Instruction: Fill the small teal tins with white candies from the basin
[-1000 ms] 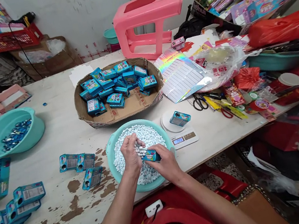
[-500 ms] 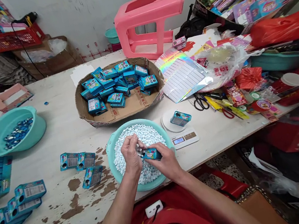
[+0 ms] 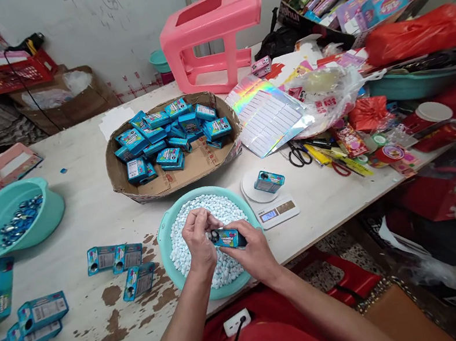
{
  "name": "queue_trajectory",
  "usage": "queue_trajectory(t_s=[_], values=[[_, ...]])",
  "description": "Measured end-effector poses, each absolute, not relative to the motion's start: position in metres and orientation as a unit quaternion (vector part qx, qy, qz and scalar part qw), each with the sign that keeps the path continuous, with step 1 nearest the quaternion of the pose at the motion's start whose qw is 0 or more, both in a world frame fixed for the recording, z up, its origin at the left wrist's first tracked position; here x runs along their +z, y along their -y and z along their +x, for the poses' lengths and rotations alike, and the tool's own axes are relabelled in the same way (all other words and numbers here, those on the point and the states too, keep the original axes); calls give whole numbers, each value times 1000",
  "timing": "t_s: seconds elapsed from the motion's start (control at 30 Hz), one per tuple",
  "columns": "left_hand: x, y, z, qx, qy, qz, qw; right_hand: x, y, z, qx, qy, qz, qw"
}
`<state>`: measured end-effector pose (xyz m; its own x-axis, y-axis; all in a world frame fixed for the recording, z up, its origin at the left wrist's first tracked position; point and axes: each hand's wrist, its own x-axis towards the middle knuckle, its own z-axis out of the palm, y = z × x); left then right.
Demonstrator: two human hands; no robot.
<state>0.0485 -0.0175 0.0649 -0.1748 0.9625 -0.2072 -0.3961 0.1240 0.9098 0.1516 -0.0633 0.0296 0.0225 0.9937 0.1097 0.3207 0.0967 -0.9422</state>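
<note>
My right hand [image 3: 254, 249] grips a small blue candy box [image 3: 228, 238], tilted so its dark round opening faces left. Fingers curled, my left hand [image 3: 199, 241] is closed right beside that opening; whatever is inside it is hidden. Both hands are over a turquoise basin [image 3: 165, 251] filled with small white candies [image 3: 212, 205]. Right of the basin, another blue box [image 3: 269, 181] rests on the round plate of a white kitchen scale [image 3: 279, 213] with a lit display.
Behind the basin, a cut-down cardboard tray [image 3: 193, 173] holds several blue boxes. More blue boxes [image 3: 139, 281] stand to the left, near a turquoise bowl [image 3: 54, 210] of shiny blue pieces. Scissors [image 3: 298, 153], silver sheets [image 3: 265, 117] and a pink stool [image 3: 175, 56] occupy the right and back.
White candies showing at my left fingertips and the box opening are mostly out of sight now, and the box's dark opening shows more clearly. The view has shifted slightly; both hands stay over the basin.
</note>
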Motion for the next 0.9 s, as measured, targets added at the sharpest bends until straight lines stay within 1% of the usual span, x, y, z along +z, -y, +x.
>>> queue_trajectory(t_s=[0.17,0.23,0.3,0.37,0.47,0.53,0.6,0.67,0.77,0.9], values=[[69,15,51,586,-467,312,584,35,60,156,394,568,-559,457],[63,8,44,605,-481,326,544,43,62,167,387,559,-564,469],[45,-3,36,601,-521,366,482,51,68,180,378,558,-564,478],[19,-17,32,523,-581,465,415,54,74,191,371,562,-560,483],[-21,-29,38,299,-629,651,303,50,80,201,373,554,-569,480],[-39,-28,44,171,-628,720,239,43,80,201,379,545,-578,475],[-48,-20,46,98,-626,744,211,38,78,199,383,541,-579,474],[-49,-9,42,96,-632,729,245,33,74,196,385,536,-580,478],[-48,2,30,165,-649,669,322,27,68,192,384,528,-583,484],[-40,5,19,226,-678,604,352,18,64,189,376,535,-587,478]])
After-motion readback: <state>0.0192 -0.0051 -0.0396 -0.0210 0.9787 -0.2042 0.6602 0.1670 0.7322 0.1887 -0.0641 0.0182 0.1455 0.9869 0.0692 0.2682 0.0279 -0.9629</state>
